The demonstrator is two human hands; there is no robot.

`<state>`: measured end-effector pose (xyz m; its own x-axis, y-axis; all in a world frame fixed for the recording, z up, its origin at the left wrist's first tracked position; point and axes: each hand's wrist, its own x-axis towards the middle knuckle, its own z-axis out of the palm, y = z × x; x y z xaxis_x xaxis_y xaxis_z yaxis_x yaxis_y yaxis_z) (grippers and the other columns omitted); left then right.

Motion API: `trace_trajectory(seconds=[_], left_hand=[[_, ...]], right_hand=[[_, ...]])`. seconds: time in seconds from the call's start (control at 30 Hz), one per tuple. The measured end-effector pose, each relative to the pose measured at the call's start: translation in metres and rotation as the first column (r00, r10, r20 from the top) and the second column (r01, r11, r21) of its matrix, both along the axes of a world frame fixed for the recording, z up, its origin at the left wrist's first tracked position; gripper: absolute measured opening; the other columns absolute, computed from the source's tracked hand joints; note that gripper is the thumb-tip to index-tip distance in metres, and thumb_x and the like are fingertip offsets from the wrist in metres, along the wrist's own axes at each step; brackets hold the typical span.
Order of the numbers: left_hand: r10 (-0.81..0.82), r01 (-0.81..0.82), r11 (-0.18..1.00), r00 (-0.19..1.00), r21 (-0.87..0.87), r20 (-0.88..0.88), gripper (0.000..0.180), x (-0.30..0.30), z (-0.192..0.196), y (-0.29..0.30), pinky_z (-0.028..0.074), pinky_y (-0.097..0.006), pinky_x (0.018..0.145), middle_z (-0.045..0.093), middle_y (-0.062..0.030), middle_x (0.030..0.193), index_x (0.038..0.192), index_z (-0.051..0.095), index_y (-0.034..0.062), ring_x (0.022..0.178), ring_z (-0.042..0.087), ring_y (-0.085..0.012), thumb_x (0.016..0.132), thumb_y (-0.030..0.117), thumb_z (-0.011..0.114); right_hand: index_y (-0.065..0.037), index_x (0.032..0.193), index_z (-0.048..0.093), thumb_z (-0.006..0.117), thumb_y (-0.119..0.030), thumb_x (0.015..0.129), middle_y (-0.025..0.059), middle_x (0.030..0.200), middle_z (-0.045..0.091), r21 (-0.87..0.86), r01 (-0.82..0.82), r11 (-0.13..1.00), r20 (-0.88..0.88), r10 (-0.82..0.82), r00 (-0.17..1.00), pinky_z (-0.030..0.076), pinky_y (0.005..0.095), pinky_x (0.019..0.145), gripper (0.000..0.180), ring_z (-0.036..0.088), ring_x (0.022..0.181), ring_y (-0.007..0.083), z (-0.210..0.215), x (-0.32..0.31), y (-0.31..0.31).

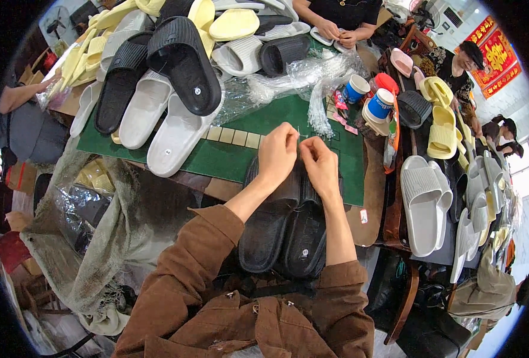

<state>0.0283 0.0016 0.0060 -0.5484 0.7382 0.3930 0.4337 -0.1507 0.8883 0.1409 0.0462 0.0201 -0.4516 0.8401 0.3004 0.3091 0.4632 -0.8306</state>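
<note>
My left hand (pixel 278 154) and my right hand (pixel 320 162) meet over the green mat, fingertips pinched close together. Between them shows a thin pale strand (pixel 299 132), too fine to make out fully. Below my wrists, at the table's near edge, rests a pair of black slides (pixel 305 238), soles down and side by side; my hands and forearms partly cover them. Just beyond my right hand lies a bundle of thin clear plastic strands (pixel 320 110). A row of small gold square labels (pixel 239 138) runs along the mat left of my left hand.
White slides (pixel 178 134) and black slides (pixel 184 65) pile up at the left, yellow ones behind. Paper cups (pixel 379 106) stand at the right. Grey slides (pixel 422 203) lie on a side bench. Across the table, another person's hands (pixel 339 37) hold a light slide.
</note>
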Motion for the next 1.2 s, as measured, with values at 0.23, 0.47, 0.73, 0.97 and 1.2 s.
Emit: trace_trajectory(seconds=[0.23,0.47,0.73,0.97,1.2], left_hand=[[-0.041,0.042,0.999,0.999,-0.030,0.019,0.007,-0.002,-0.002,0.001,0.046,-0.042,0.060,0.061,-0.0163,0.075,0.082,0.055,0.0006,0.069,0.060,-0.0355,0.085,0.007,0.057],[-0.095,0.090,0.988,0.995,-0.127,-0.032,0.009,0.002,0.000,0.000,0.046,-0.044,0.063,0.062,-0.0159,0.077,0.083,0.055,0.0016,0.075,0.061,-0.0364,0.085,0.010,0.057],[0.011,-0.012,1.000,0.999,-0.014,-0.045,0.008,0.001,-0.004,0.002,0.046,-0.044,0.062,0.062,-0.0165,0.077,0.084,0.054,0.0014,0.073,0.060,-0.0373,0.085,0.009,0.057],[-0.082,0.084,0.996,0.996,-0.035,0.040,0.009,-0.003,-0.007,0.004,0.047,-0.042,0.062,0.063,-0.0162,0.078,0.086,0.056,0.0005,0.072,0.062,-0.0348,0.087,0.010,0.057],[-0.100,0.107,0.993,0.987,-0.052,0.126,0.009,-0.003,0.002,0.002,0.047,-0.038,0.061,0.064,-0.0148,0.076,0.085,0.059,-0.0007,0.067,0.063,-0.0293,0.088,0.007,0.055]], right_hand=[[0.002,0.087,0.058,0.058,-0.006,0.086,0.0032,0.067,0.057,0.026,0.004,1.000,-0.002,-0.003,1.000,0.041,0.0243,0.055,0.008,0.047,0.060,0.0057,-0.002,0.000,0.000],[0.002,0.086,0.059,0.061,-0.009,0.086,0.0065,0.069,0.060,0.042,0.110,0.993,0.004,-0.110,0.994,0.044,0.0264,0.057,0.011,0.050,0.061,0.0077,-0.003,-0.001,0.002],[0.002,0.082,0.054,0.057,-0.007,0.080,0.0073,0.062,0.052,-0.062,-0.132,0.989,0.017,0.134,0.991,0.039,0.0281,0.053,0.009,0.045,0.057,0.0098,0.003,0.006,-0.001],[0.002,0.082,0.055,0.058,-0.009,0.081,0.0079,0.063,0.053,-0.047,0.000,0.999,0.021,0.001,1.000,0.042,0.0283,0.054,0.011,0.048,0.058,0.0093,0.002,0.004,-0.004],[0.001,0.082,0.057,0.055,-0.011,0.085,0.0023,0.063,0.052,-0.067,0.025,0.997,-0.031,-0.027,0.999,0.039,0.0252,0.054,0.012,0.045,0.060,0.0063,-0.004,0.005,0.001]])
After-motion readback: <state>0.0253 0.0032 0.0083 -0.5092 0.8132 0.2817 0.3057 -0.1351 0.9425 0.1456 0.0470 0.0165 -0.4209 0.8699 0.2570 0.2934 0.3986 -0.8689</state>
